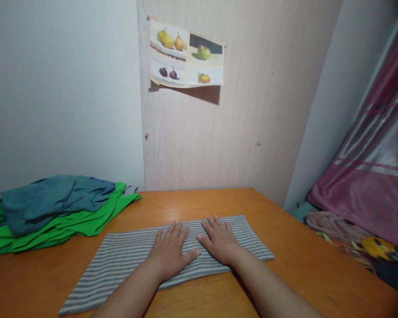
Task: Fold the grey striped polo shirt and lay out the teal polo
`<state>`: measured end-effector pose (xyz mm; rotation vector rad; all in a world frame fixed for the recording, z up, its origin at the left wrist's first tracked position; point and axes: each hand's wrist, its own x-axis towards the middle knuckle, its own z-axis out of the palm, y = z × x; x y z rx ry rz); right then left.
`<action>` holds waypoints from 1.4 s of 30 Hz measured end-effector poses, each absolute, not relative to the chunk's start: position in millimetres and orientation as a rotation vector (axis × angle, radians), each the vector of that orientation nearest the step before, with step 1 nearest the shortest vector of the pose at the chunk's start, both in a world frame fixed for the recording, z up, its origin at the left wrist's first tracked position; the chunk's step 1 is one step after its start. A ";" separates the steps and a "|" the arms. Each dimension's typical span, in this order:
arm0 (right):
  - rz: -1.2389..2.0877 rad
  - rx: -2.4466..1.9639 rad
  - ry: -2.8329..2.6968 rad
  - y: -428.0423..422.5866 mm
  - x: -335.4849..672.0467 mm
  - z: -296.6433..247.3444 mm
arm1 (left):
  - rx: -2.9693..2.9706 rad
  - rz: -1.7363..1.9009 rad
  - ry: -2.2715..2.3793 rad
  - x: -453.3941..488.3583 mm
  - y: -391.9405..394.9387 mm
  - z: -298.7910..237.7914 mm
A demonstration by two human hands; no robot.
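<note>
A striped grey and white cloth (pixel 122 260) lies flat on the wooden table (pixel 199 300), a long strip running from near left to far right. Its far edge is straight and its left end reaches toward the table's near side. My left hand (pixel 170 254) rests palm down on the middle of the cloth, fingers spread. Just right of it, my right hand (pixel 220 243) also lies palm down on the fabric with its fingers apart. Neither hand grips anything.
At the left of the table sits a heap of a blue-grey garment (pixel 53 198) over a bright green one (pixel 86 221). A fruit picture sheet (pixel 187 55) hangs on the wall behind. Beyond the table's right edge are a pink curtain (pixel 368 190) and piled fabrics (pixel 331 225).
</note>
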<state>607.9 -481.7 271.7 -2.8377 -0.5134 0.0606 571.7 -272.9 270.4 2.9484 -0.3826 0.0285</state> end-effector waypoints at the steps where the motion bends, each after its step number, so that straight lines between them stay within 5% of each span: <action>1: 0.063 -2.858 -0.443 -486.4 610.7 270.7 | 2.951 0.030 -0.381 571.9 -272.9 270.1; 27: 0.046 -2.919 0.301 -561.0 652.8 258.4 | 2.943 0.032 -0.386 571.9 -271.4 270.6; 42: 0.014 -2.955 0.041 -525.3 635.1 261.8 | 2.927 0.057 -0.403 573.0 -271.3 265.2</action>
